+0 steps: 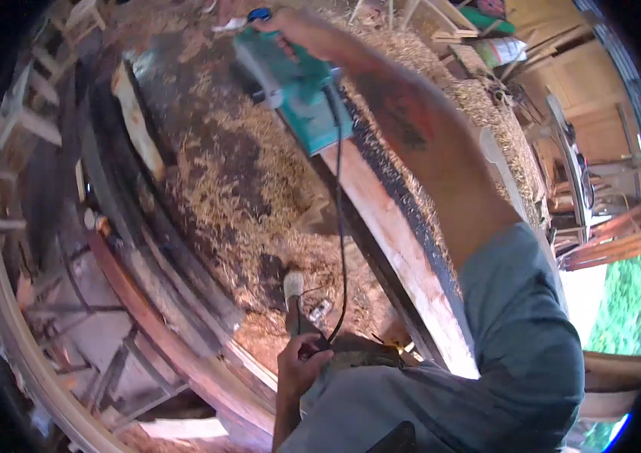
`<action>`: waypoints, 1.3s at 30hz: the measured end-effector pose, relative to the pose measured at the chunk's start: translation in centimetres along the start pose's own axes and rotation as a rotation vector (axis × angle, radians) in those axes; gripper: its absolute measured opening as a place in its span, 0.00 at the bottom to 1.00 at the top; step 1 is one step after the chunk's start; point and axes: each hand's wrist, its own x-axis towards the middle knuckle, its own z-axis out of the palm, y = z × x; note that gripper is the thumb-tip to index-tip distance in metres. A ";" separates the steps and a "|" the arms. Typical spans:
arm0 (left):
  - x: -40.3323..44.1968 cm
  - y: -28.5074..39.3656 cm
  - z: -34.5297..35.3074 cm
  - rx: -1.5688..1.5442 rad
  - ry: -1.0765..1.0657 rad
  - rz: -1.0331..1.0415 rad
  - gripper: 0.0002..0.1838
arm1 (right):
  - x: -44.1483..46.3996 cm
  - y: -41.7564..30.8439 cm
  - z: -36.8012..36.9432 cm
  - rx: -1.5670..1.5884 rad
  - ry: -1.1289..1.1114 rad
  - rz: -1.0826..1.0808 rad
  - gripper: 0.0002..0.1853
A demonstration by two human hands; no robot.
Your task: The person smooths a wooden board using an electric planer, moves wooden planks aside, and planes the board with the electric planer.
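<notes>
My right arm stretches far forward, and my right hand (295, 33) is closed on the top of a teal electric planer (311, 98). The planer rests on a long wooden plank (392, 226) with a pale, freshly exposed face. From the planer, a black power cord (341, 226) loops down toward my body. Near my waist, my left hand (299, 365) is closed around that cord at a dark, thicker part. The planer's underside is hidden against the wood.
Wood shavings (230, 174) cover much of the ground. Dark curved timbers (146, 196) and a reddish beam (154, 317) lie to the left. A short board (137, 121) lies at the upper left. Stacked planks (607, 241) and a white sack (500, 51) are at the right.
</notes>
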 end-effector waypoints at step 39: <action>-28.9 -11.0 38.2 0.789 -1.250 0.302 0.23 | -122.6 -22.5 -4.2 0.210 0.126 1.266 0.24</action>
